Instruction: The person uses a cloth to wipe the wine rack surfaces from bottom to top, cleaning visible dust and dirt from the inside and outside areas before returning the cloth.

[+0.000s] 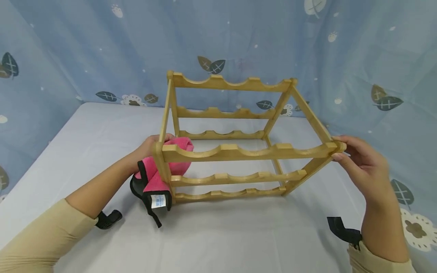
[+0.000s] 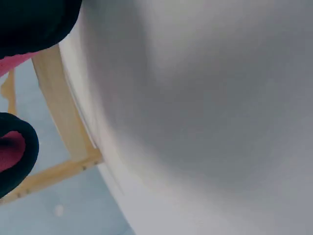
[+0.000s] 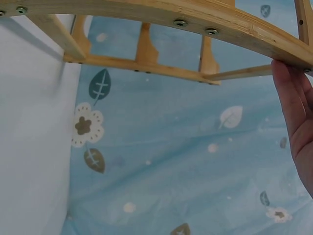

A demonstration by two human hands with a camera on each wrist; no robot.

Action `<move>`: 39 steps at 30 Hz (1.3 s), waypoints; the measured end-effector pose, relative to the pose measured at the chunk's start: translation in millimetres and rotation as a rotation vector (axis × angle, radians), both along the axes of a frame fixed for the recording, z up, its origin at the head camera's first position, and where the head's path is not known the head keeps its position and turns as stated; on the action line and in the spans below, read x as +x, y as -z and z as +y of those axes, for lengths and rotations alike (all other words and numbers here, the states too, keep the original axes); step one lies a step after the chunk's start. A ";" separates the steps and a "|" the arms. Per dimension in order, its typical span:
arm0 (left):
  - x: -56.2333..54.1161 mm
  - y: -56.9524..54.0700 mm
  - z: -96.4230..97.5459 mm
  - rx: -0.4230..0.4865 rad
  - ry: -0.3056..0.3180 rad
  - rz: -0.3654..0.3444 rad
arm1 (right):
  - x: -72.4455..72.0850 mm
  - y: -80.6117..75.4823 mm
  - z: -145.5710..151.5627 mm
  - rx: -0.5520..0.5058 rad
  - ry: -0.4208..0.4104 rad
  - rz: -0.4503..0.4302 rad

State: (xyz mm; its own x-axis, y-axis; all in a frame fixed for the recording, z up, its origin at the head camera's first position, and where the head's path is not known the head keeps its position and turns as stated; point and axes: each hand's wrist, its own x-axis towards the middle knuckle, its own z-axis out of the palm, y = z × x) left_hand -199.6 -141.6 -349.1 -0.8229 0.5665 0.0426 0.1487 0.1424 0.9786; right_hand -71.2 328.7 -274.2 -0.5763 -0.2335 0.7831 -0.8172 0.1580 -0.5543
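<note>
A light wooden wine rack [image 1: 239, 153] with scalloped rails stands in the middle of the head view. My left hand [image 1: 147, 147] is at its left side and grips a pink cloth [image 1: 157, 182] with black edging and a white label. Most of those fingers are hidden behind the rack's post and the cloth. In the left wrist view, the black-edged cloth [image 2: 19, 152] overlaps the rack [image 2: 63, 107]. With thumb and fingers, my right hand [image 1: 367, 167] pinches the rack's upper front right corner. From the right wrist, fingertips [image 3: 281, 73] touch the underside of a screwed bar [image 3: 122, 11].
White cloth covers the table [image 1: 232, 235] under the rack. Behind and at both sides hangs a blue curtain [image 1: 239, 34] printed with leaves and flowers. Black fittings stick out at the left cuff [image 1: 108, 219] and the right cuff [image 1: 343, 230].
</note>
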 end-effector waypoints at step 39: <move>-54.5 41.7 226.8 -0.420 0.258 0.274 | 10.7 3.8 -13.0 0.057 -0.031 -0.018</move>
